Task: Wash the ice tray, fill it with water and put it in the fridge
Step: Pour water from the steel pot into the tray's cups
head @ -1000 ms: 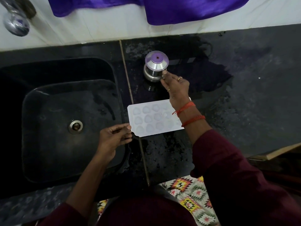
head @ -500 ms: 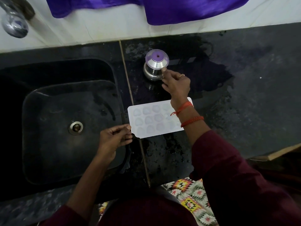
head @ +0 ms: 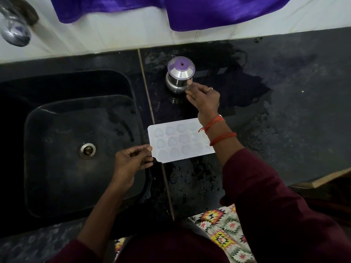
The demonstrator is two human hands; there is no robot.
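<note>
— What sits furthest left?
— A tap [head: 15, 33] up by the wall; below it a black sink [head: 38, 114], with a drain [head: 87, 150] in the floor of the basin.
— And the ice tray?
— The ice tray [head: 178, 143] is white, hollows facing up; its long axis runs left to right, the right end angled a little toward the wall; the left short end juts past the sink's right rim; the rest lies over the wet black tabletop [head: 284, 111]; whether it rests there or is held just above, I cannot tell; nor whether the hollows hold water.
— Who has it?
— The left hand [head: 131, 160]; thumb on top, fingers curled beneath, pinching that left end.
— Further right?
— A steel pot [head: 178, 82] stands beyond the tray, apart from it; a lid [head: 181, 66] closes it, so its contents are hidden; the right hand [head: 204, 97] grasps the pot's right side, thumb against the steel; its forearm crosses the tray's right end; a purple cloth [head: 209, 12] hangs on the wall behind.
</note>
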